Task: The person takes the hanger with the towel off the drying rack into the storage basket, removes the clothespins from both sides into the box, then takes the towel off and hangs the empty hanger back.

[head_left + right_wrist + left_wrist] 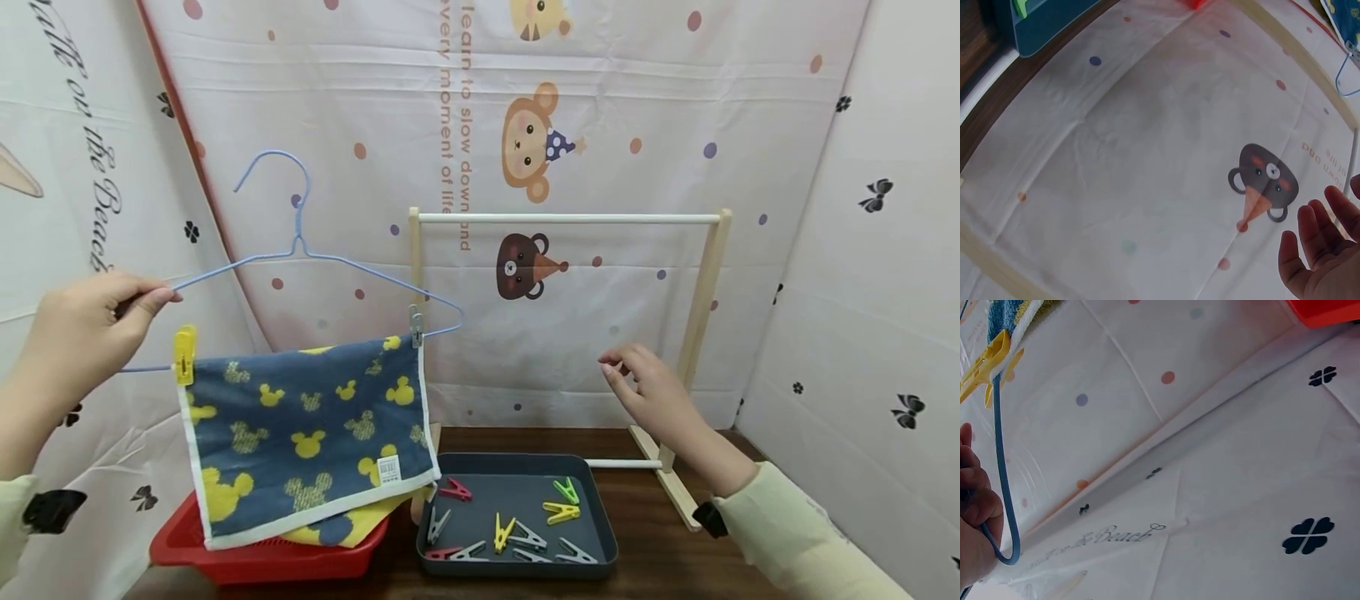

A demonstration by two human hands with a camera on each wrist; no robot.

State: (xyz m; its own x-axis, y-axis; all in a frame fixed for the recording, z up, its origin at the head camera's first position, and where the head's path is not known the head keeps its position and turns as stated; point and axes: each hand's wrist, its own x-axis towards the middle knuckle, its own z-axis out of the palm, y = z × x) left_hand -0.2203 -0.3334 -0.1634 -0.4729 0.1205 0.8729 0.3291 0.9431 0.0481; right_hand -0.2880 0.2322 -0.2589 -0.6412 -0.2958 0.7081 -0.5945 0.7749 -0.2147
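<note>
1. Head view: at left, holding with the left hand (pixel 97 325) a blue wire hanger (pixel 360 264), pinched between thumb and fingers at its left shoulder, raised in the air with hook pointing up.
2. Hanging from the lower wire of this hanger, at left: a dark blue cloth (pixel 300 433) with yellow mouse-head figures and white border. Fastened near its left corner with a yellow clip (pixel 184 354), near its right corner with a grey clip (pixel 417 327).
3. At right, raised with nothing held: the right hand (pixel 651 396), fingers relaxed and slightly bent, near the right post of a wooden rack (pixel 701 308).
4. At near left, below the cloth: a red basket (pixel 292 568), with a yellow fabric (pixel 375 518) inside.
5. Right of the basket, on the dark brown counter (pixel 645 542): a dark grey tray (pixel 517 571), containing loose clips (pixel 503 533) in red, yellow, green and grey.
</note>
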